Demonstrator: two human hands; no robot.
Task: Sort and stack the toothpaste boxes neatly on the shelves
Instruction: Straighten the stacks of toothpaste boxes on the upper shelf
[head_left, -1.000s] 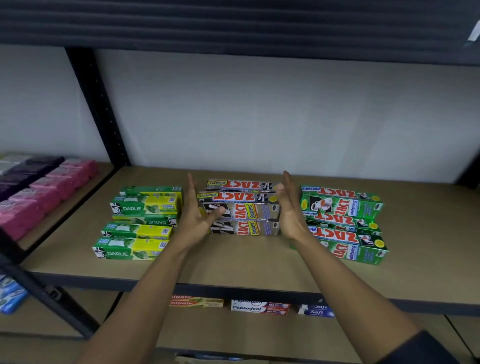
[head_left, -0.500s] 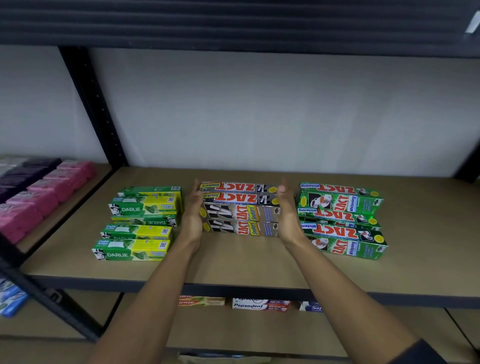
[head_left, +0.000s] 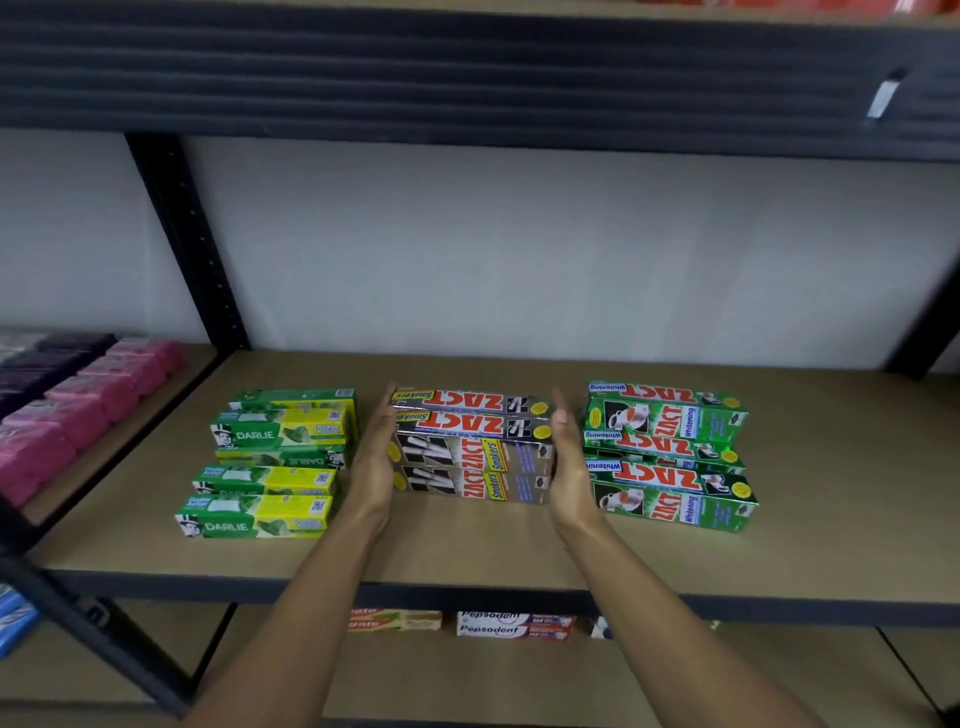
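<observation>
The Smokers stack (head_left: 470, 452) is being squared at the middle of the shelf (head_left: 467, 545), between the Darlie boxes (head_left: 275, 457) and the Whitening boxes (head_left: 670, 457). Its ends are being pressed, it appears, by the left hand (head_left: 376, 462) and the right hand (head_left: 569, 467), both flat with fingers straight and nothing being gripped. Judged from this, even pressure is being called for from both palms together, so that the ends are being brought flush without the upper boxes being skewed or the neighbouring stacks being nudged.
</observation>
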